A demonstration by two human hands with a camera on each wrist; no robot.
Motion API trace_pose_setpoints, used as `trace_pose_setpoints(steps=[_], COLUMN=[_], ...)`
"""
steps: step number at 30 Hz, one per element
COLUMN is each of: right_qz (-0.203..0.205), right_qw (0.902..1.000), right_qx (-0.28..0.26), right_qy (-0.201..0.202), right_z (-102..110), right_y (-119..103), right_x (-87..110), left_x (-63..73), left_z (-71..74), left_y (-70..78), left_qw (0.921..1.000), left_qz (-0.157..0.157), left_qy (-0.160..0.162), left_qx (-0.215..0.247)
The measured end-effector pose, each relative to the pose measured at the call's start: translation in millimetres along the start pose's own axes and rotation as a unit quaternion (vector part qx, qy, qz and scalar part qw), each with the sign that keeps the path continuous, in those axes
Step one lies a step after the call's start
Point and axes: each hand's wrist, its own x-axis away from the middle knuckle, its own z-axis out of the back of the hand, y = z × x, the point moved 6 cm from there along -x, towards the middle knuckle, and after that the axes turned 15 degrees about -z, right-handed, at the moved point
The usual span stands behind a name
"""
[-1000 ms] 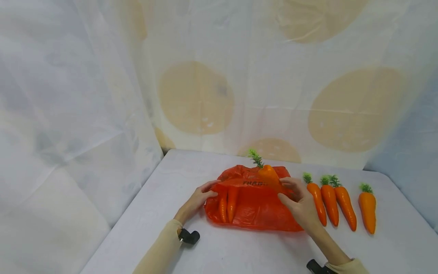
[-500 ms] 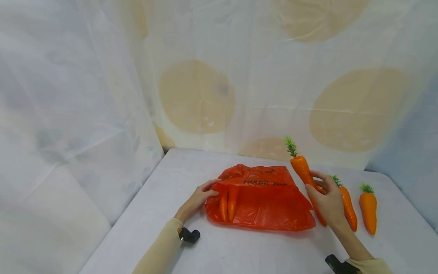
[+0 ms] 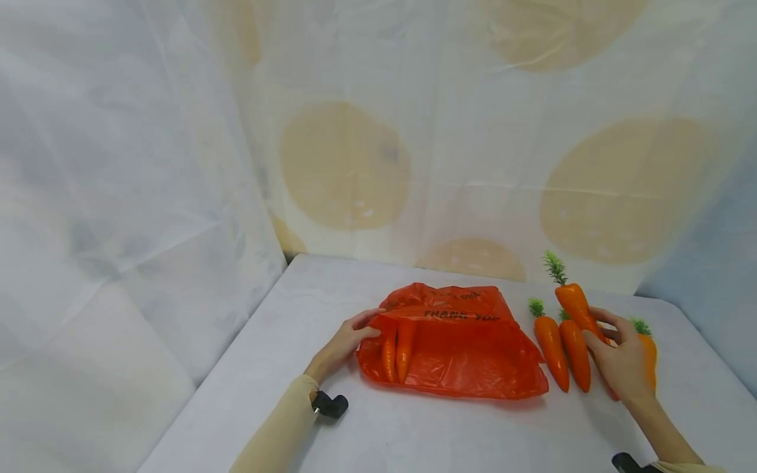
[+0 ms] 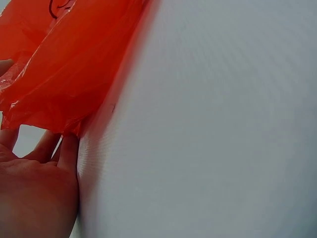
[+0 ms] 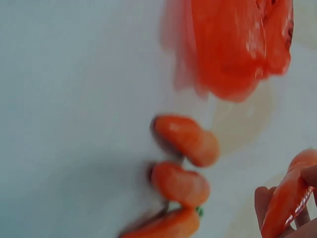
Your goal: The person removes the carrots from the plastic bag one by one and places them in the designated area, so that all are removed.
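Currently right hand pinching one carrot, left hand gripping red bag.
Held one tilted, near loose carrots right of bag; left grip at bag's left edge.

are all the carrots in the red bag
No, the right hand holds one carrot outside the red bag.

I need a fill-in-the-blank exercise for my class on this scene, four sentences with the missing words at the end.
1. The right hand holds a carrot whose leaves are coloured ____.
2. The lower line of black print on the red bag reads "THANK ____".
3. Carrots showing inside the bag in the head view number ____.
4. The left hand is at the bag's ____ edge, as the person sees it.

Missing words: green; YOU; two; left.
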Motion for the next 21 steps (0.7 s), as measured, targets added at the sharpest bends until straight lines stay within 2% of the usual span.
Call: trace_pose_setpoints(steps=[4, 13, 21], right_qz=[-0.034, -0.132, -0.167], right_qw=[0.9987, 0.9887, 0.9804], right_qx=[0.029, 0.059, 0.086], right_qy=[0.026, 0.041, 0.06], right_z=[20.6, 52.1, 59.6], right_y=[17.0, 63.6, 91.3], right_x=[-12.8, -37.2, -41.9], left_x=[-0.6, 1.2, 0.8], left_z=[0.2, 0.0, 0.0], left_y=[0.8, 0.8, 2.0], left_qw=[1.0, 1.0, 0.9999], left_qz=[-0.004, -0.006, -0.011], left_qy=[0.002, -0.001, -0.003], left_qx=[0.001, 0.005, 0.006])
